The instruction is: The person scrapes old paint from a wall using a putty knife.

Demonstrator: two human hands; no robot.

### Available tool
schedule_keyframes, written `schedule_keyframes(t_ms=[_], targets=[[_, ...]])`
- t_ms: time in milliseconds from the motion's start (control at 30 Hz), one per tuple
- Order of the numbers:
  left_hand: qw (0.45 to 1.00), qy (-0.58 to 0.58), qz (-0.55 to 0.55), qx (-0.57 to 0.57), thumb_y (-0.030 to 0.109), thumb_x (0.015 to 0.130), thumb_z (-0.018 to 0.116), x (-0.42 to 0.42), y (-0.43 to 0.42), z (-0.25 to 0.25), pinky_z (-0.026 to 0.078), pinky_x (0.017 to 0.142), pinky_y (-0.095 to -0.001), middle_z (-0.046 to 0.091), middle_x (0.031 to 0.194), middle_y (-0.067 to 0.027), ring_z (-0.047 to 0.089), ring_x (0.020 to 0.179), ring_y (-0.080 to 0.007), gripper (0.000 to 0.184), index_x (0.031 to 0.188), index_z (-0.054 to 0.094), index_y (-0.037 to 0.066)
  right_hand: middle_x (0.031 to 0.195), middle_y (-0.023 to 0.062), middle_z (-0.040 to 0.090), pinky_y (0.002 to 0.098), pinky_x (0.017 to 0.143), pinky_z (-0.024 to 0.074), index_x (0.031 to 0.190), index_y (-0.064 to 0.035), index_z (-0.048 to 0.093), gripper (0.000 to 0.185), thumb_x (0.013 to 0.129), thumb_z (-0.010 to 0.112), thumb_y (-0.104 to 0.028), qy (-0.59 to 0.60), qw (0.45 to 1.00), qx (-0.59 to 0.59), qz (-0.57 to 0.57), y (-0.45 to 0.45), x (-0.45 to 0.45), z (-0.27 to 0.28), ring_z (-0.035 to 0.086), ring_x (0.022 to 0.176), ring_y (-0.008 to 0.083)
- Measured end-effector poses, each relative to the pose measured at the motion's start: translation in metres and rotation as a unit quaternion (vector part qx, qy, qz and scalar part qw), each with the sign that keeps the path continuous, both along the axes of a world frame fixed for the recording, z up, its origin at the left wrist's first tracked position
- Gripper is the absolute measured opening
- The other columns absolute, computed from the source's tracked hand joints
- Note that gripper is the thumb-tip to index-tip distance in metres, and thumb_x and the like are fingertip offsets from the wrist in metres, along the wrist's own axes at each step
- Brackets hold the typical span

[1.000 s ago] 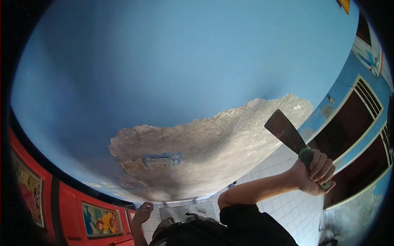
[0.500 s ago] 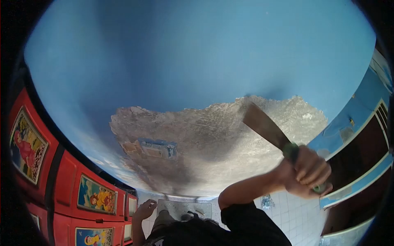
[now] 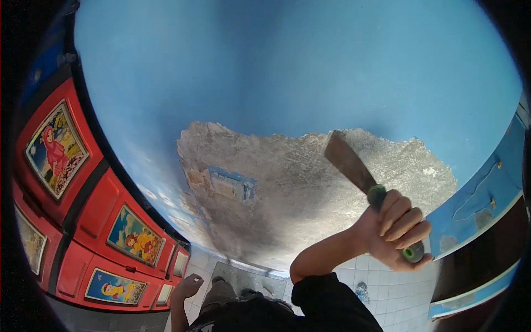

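Observation:
My right hand [image 3: 395, 229] is closed around the green-and-black handle of a scraper [image 3: 351, 163]. Its broad, dull metal blade slants up to the left, with the tip at the upper edge of a bare grey patch [image 3: 287, 188] on the blue wall [image 3: 310, 66]. Whether the tip presses on the plaster I cannot tell. Ragged paint borders the patch, and a small blue remnant [image 3: 232, 182] sits on its left part. My left hand [image 3: 189, 285] hangs low by my side, fingers loosely bent, with nothing visible in it.
Red cabinets [image 3: 94, 216] with cartoon pictures stand along the left. At right are blue-painted shelves [image 3: 475, 293] with dark openings. Below lies a white tiled floor [image 3: 387, 288] with a speckled grey board [image 3: 271, 285] by the wall and a small bluish item [image 3: 362, 291].
My view has shifted, so the wall patch and cabinets appear farther right. The scraper stays in my right hand near the patch's upper edge, its blade now sharper. My left hand still hangs low.

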State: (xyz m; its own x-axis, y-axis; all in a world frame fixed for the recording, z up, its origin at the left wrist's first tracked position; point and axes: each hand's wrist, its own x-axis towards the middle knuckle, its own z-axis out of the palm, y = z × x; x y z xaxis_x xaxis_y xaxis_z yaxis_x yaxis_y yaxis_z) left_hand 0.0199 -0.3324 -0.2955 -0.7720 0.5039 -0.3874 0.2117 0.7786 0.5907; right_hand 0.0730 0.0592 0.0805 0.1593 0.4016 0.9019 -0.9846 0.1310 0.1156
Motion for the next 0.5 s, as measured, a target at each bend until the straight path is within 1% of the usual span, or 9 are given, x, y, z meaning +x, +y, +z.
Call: schedule_keyframes(t_ms=[100, 133, 200, 333, 367, 400, 433, 467, 500], targets=[[0.991, -0.108, 0.078, -0.012, 0.036, 0.082, 0.05, 0.0, -0.002, -0.003, 0.045, 0.076, -0.0388, 0.059, 0.093, -0.0199, 0.057, 0.09, -0.0321, 0.035, 0.102, 0.055, 0.007, 0.041, -0.0014, 0.031, 0.0244, 0.043, 0.0249, 0.05, -0.0159, 0.034, 0.044, 0.08, 0.038, -0.048, 0.119, 0.985, -0.014, 0.125, 0.009, 0.026, -0.007, 0.029, 0.036, 0.0088], [0.99, -0.066, 0.122, 0.001, 0.036, 0.082, 0.051, 0.012, 0.009, 0.026, 0.045, 0.076, -0.0383, 0.059, 0.094, -0.0181, 0.057, 0.091, -0.0315, 0.034, 0.101, 0.056, 0.008, 0.041, -0.0014, 0.031, 0.0244, 0.043, 0.0249, 0.05, -0.0159, 0.034, 0.044, 0.08, 0.038, -0.048, 0.12, 0.984, -0.014, 0.13, 0.005, 0.015, -0.002, 0.029, 0.036, 0.0088], [0.993, -0.051, 0.111, 0.003, 0.035, 0.082, 0.053, 0.018, 0.006, 0.018, 0.046, 0.074, -0.038, 0.06, 0.091, -0.0169, 0.059, 0.087, -0.0311, 0.033, 0.1, 0.056, 0.008, 0.04, -0.003, 0.03, 0.0238, 0.043, 0.0282, 0.049, -0.017, 0.033, 0.043, 0.079, 0.04, -0.046, -0.009, 0.997, 0.003, 0.076, -0.002, -0.01, 0.001, 0.027, 0.035, 0.0058], [0.997, -0.002, 0.053, 0.052, 0.035, 0.082, 0.052, 0.017, -0.017, -0.022, 0.046, 0.074, -0.0381, 0.061, 0.092, -0.0168, 0.059, 0.086, -0.0305, 0.033, 0.1, 0.056, 0.008, 0.04, -0.0026, 0.029, 0.0236, 0.043, 0.0278, 0.05, -0.0163, 0.035, 0.042, 0.079, 0.041, -0.046, 0.056, 0.989, 0.017, 0.132, 0.007, 0.008, -0.007, 0.029, 0.035, 0.0057], [0.996, 0.005, 0.064, 0.068, 0.035, 0.082, 0.052, 0.018, -0.02, -0.022, 0.046, 0.075, -0.0382, 0.06, 0.093, -0.0167, 0.059, 0.087, -0.0304, 0.033, 0.1, 0.056, 0.008, 0.039, -0.004, 0.029, 0.0216, 0.04, 0.0257, 0.05, -0.0177, 0.035, 0.04, 0.079, 0.04, -0.045, 0.129, 0.945, -0.297, 0.048, 0.008, 0.014, -0.021, 0.032, 0.035, 0.005], [0.994, 0.009, 0.075, 0.082, 0.035, 0.082, 0.051, 0.023, -0.022, -0.017, 0.046, 0.075, -0.0383, 0.06, 0.095, -0.0166, 0.059, 0.088, -0.0303, 0.033, 0.1, 0.056, 0.008, 0.039, -0.004, 0.029, 0.0216, 0.04, 0.0257, 0.05, -0.0177, 0.035, 0.04, 0.079, 0.04, -0.045, 0.128, 0.944, -0.298, 0.052, 0.006, 0.008, -0.021, 0.032, 0.035, 0.005], [0.99, -0.044, 0.115, 0.074, 0.035, 0.082, 0.051, 0.025, -0.021, -0.012, 0.046, 0.075, -0.0383, 0.06, 0.094, -0.016, 0.059, 0.088, -0.0305, 0.032, 0.099, 0.056, 0.008, 0.038, -0.0044, 0.029, 0.0209, 0.038, 0.0259, 0.05, -0.0181, 0.037, 0.04, 0.08, 0.039, -0.045, 0.078, 0.979, -0.19, 0.018, 0.006, 0.0, -0.02, 0.032, 0.034, 0.0044], [0.992, -0.08, 0.082, -0.05, 0.034, 0.083, 0.051, 0.019, -0.018, -0.01, 0.046, 0.075, -0.0385, 0.061, 0.093, -0.0156, 0.059, 0.088, -0.0309, 0.031, 0.1, 0.056, 0.008, 0.037, -0.0048, 0.029, 0.0203, 0.036, 0.026, 0.05, -0.0184, 0.038, 0.041, 0.08, 0.039, -0.046, 0.025, 0.996, -0.08, -0.018, 0.006, -0.01, -0.02, 0.033, 0.034, 0.0038], [0.99, -0.093, 0.108, -0.016, 0.033, 0.083, 0.051, 0.026, -0.014, 0.007, 0.046, 0.076, -0.0384, 0.06, 0.094, -0.0153, 0.058, 0.089, -0.0308, 0.03, 0.099, 0.056, 0.008, 0.037, -0.0051, 0.028, 0.0218, 0.034, 0.0235, 0.05, -0.0182, 0.037, 0.042, 0.08, 0.038, -0.048, -0.003, 0.998, -0.023, 0.051, -0.003, -0.027, -0.013, 0.031, 0.033, 0.0044]])
